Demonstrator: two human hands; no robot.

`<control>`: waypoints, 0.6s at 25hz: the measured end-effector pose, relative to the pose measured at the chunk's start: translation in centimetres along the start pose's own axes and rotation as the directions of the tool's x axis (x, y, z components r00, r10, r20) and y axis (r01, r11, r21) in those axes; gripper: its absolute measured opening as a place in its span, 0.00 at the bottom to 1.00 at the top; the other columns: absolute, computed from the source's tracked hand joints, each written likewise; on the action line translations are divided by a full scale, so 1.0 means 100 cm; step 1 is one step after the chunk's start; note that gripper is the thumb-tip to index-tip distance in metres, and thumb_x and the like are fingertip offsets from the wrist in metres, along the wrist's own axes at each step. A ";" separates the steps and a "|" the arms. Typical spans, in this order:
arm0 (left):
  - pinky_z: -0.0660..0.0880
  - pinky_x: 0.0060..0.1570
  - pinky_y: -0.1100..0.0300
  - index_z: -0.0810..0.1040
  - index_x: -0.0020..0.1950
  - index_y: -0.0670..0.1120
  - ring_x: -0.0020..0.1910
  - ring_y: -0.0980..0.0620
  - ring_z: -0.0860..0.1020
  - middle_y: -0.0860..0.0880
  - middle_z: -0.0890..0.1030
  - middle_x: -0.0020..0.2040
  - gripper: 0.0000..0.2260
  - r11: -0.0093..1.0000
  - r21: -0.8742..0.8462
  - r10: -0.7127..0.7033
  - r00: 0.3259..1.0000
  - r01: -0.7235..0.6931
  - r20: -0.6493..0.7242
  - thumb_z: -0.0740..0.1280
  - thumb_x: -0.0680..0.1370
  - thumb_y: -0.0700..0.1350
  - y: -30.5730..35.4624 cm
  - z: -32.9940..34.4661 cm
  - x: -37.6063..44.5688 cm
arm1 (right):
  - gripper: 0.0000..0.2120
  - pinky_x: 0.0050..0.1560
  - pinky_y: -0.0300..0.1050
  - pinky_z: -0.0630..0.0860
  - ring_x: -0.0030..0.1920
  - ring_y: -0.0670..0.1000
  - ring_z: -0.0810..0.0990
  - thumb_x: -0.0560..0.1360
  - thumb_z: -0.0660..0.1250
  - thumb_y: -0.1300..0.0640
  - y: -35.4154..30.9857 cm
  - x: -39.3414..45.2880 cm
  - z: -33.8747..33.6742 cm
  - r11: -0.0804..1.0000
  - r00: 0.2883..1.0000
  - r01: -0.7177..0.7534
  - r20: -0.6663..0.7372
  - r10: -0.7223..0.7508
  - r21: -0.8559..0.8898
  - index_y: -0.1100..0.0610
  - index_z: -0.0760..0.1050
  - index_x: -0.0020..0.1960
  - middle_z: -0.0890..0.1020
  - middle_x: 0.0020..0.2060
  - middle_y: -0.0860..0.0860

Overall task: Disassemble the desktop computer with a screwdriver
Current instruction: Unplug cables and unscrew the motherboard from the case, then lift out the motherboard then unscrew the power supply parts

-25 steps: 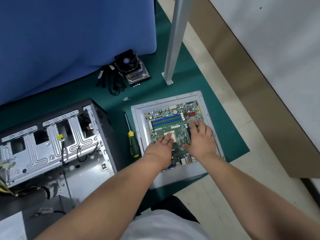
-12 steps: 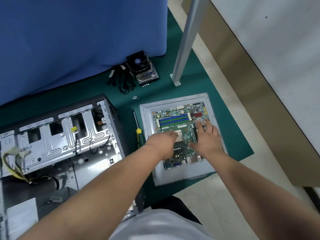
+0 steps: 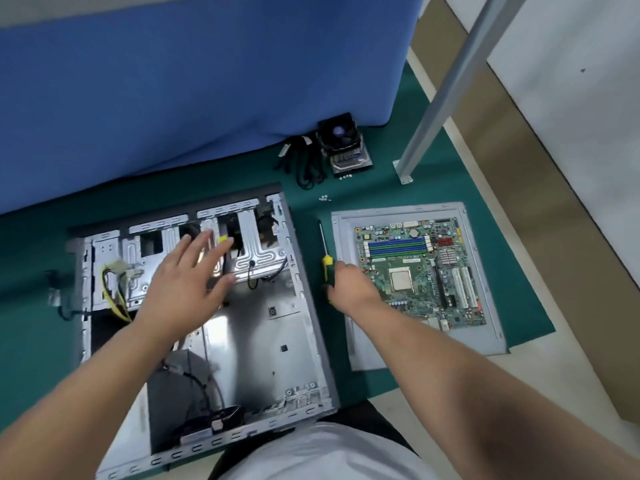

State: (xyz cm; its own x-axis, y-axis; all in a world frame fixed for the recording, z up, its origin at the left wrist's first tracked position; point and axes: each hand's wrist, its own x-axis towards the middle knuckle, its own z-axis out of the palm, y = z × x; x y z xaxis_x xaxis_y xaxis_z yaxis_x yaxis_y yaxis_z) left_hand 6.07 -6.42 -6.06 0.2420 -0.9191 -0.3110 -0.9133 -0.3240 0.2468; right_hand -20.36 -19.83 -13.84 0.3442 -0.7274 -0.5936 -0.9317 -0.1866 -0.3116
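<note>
Green matting is covering the floor [image 3: 408,188] in front of a blue padded screen [image 3: 207,81], with a slanted metal post [image 3: 446,84] standing at the mat's far right. Lying on its side at the left is the computer case [image 3: 304,306], its side open so the inside is facing up and within easy reach. To the right, the motherboard [image 3: 415,268] is lying flat on a grey metal panel [image 3: 491,306], probably parked there so it is clear of the work and off the bare mat. Further back, a cooling fan [image 3: 341,136] is sitting on a drive beside a bundle of black cables [image 3: 304,164], and loose screws [image 3: 324,198] are lying near them, apparently gathered out of the way.

Between case and panel, the screwdriver [image 3: 325,249] is lying with its tip pointing away. The right hand [image 3: 349,284] is closing over its yellow and green handle, fingers curling round it, seemingly to take it up. The left hand [image 3: 187,275] is hovering over the drive cage [image 3: 242,251] at the far end of the case, fingers spread and straight, gripping nothing; it looks to be reaching in to steady the case or find the next fastening. With the board already out, what remains appears to be the cage and the wiring [image 3: 114,289].
</note>
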 end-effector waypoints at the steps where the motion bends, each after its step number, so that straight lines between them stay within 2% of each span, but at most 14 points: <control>1: 0.43 0.80 0.45 0.45 0.80 0.70 0.83 0.49 0.40 0.60 0.39 0.83 0.30 1.000 0.019 0.004 0.998 -0.005 0.056 0.49 0.80 0.71 -0.010 0.005 -0.003 | 0.19 0.56 0.52 0.78 0.61 0.62 0.79 0.80 0.67 0.57 -0.005 0.002 0.004 0.999 0.999 -0.042 -0.006 0.042 -0.011 0.60 0.69 0.69 0.77 0.61 0.59; 2: 0.38 0.80 0.46 0.38 0.78 0.72 0.82 0.51 0.34 0.63 0.33 0.81 0.31 0.999 0.032 0.013 0.997 -0.016 0.081 0.45 0.78 0.74 -0.014 0.011 -0.005 | 0.18 0.53 0.51 0.78 0.60 0.62 0.80 0.80 0.66 0.60 -0.009 0.003 0.006 0.997 0.997 -0.078 -0.015 0.078 -0.024 0.61 0.70 0.68 0.78 0.60 0.59; 4: 0.33 0.79 0.46 0.32 0.76 0.73 0.79 0.52 0.29 0.65 0.28 0.78 0.34 0.998 0.053 0.015 0.997 -0.019 0.076 0.44 0.75 0.78 -0.020 0.018 -0.005 | 0.13 0.48 0.48 0.76 0.56 0.61 0.81 0.78 0.64 0.64 -0.015 0.002 0.009 0.992 0.993 -0.120 -0.027 0.119 -0.040 0.61 0.73 0.62 0.80 0.57 0.59; 6: 0.32 0.78 0.46 0.30 0.75 0.73 0.79 0.52 0.27 0.64 0.26 0.77 0.35 0.997 0.070 0.008 0.997 -0.013 0.073 0.45 0.75 0.77 -0.020 0.019 -0.002 | 0.09 0.46 0.47 0.78 0.53 0.60 0.82 0.77 0.65 0.64 -0.014 -0.003 0.009 0.989 0.988 -0.148 -0.037 0.148 -0.012 0.60 0.75 0.57 0.81 0.52 0.58; 8: 0.31 0.78 0.46 0.29 0.75 0.73 0.78 0.51 0.27 0.64 0.24 0.77 0.34 0.997 0.075 0.006 0.996 -0.012 0.084 0.48 0.77 0.74 -0.022 0.019 0.000 | 0.07 0.44 0.47 0.77 0.51 0.60 0.82 0.77 0.67 0.59 -0.008 -0.012 0.008 0.982 0.980 -0.184 -0.070 0.187 0.038 0.60 0.75 0.55 0.80 0.48 0.57; 11: 0.30 0.77 0.46 0.28 0.74 0.73 0.78 0.52 0.26 0.64 0.24 0.76 0.35 0.998 0.065 0.007 0.996 -0.014 0.093 0.52 0.79 0.71 -0.022 0.020 0.001 | 0.13 0.43 0.45 0.74 0.52 0.61 0.83 0.78 0.70 0.53 0.003 -0.021 0.008 0.956 0.948 -0.279 -0.135 0.289 0.088 0.61 0.75 0.56 0.82 0.50 0.58; 15: 0.30 0.77 0.45 0.27 0.74 0.72 0.78 0.51 0.27 0.63 0.24 0.77 0.37 0.997 0.070 0.015 0.995 -0.022 0.097 0.56 0.81 0.66 -0.023 0.022 0.002 | 0.14 0.43 0.46 0.74 0.54 0.60 0.83 0.77 0.70 0.57 0.006 -0.022 0.012 0.936 0.923 -0.347 -0.159 0.352 0.056 0.61 0.75 0.60 0.82 0.54 0.58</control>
State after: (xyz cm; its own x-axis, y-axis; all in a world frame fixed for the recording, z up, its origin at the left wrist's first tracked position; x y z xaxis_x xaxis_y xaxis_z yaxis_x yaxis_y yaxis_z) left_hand 7.47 -5.33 -8.68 0.1955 -0.8976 -0.3951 -0.9391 -0.2874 0.1882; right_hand -21.50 -17.57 -13.59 -0.0285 -0.8414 -0.5397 -0.9852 0.1148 -0.1269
